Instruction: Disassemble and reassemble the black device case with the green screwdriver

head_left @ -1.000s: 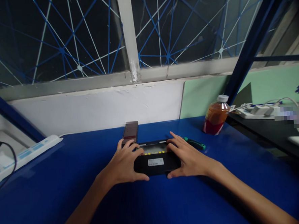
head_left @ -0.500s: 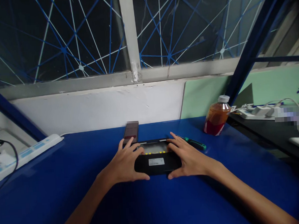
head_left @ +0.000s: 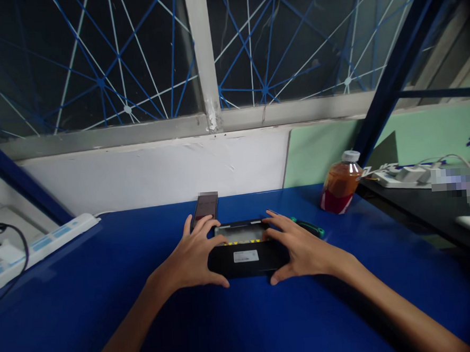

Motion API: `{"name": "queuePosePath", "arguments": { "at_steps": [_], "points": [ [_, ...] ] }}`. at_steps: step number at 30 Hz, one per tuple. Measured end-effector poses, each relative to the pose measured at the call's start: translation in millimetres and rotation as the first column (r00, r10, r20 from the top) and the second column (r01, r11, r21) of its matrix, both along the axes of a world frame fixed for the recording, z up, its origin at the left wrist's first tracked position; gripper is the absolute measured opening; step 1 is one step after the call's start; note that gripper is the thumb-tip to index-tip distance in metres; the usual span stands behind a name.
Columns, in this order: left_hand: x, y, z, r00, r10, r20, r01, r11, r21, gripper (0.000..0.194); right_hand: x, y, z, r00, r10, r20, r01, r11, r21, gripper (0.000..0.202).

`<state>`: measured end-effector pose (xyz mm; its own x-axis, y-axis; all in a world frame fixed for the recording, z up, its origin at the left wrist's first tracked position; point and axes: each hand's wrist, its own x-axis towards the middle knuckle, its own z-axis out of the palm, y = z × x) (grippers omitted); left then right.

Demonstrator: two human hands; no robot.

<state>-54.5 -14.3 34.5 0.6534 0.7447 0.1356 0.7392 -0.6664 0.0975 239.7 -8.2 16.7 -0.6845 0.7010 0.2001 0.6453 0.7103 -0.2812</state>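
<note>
Head view: black case point(head_left: 248, 268) on bench point(head_left: 244, 324) between left hand point(head_left: 192, 255) and right hand point(head_left: 305, 248), both spread; contact unclear. Case ends partly hidden; label point(head_left: 246, 256) print illegible. Long axis left–right, label facing camera.

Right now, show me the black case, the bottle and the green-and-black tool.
Black case point(head_left: 246, 267), head view: its plain lower part.
Bottle point(head_left: 339, 186), head view: its body.
Green-and-black tool point(head_left: 310, 228), head view: its handle.
</note>
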Motion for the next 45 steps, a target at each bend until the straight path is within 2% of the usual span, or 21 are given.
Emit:
{"name": "queuePosePath", "arguments": {
  "at_steps": [9, 15, 22, 26, 35, 40, 45],
  "points": [
    [3.2, -2.0, 3.6, 0.999, -0.028, 0.022, 0.028, 0.999, -0.02, 0.067, -0.3, -2.7, 5.6, 0.999, -0.012, -0.036, 0.013, 1.0, 0.02, 0.079],
    [5.4, -2.0, 2.9, 0.999, -0.037, 0.035, 0.039, 0.998, -0.048, 0.06, -4.8, -5.9, 11.7, 0.999, -0.034, 0.009, 0.034, 0.999, 0.038, 0.072],
    [4.3, -1.7, 2.5, 0.999, -0.041, 0.031, 0.044, 0.995, -0.094, 0.064, -3.5, -7.3, 13.7, 0.999, -0.032, 0.012, 0.031, 0.999, 0.023, 0.069],
    [5.4, -2.9, 1.5, 0.998, -0.057, 0.039, 0.06, 0.996, -0.066, 0.067, -3.4, -7.3, 15.9, 1.0, -0.025, 0.012, 0.025, 1.0, 0.018, 0.067],
    [6.2, -6.7, 3.7, 0.997, -0.056, 0.061, 0.058, 0.998, -0.029, 0.046, -1.3, -6.5, 18.7, 0.999, -0.016, -0.046, 0.015, 1.0, -0.016, 0.059],
    [6.6, -6.6, 4.8, 0.996, -0.044, 0.072, 0.048, 0.998, -0.046, 0.045, 1.2, -5.1, 16.7, 0.998, -0.019, -0.054, 0.017, 0.999, -0.038, 0.067],
    [8.5, -7.6, 7.2, 0.997, -0.042, 0.061, 0.045, 0.998, -0.05, 0.041, 0.7, -5.8, 16.4, 0.999, -0.01, -0.048, 0.01, 1.0, -0.011, 0.057]
  ]
}}
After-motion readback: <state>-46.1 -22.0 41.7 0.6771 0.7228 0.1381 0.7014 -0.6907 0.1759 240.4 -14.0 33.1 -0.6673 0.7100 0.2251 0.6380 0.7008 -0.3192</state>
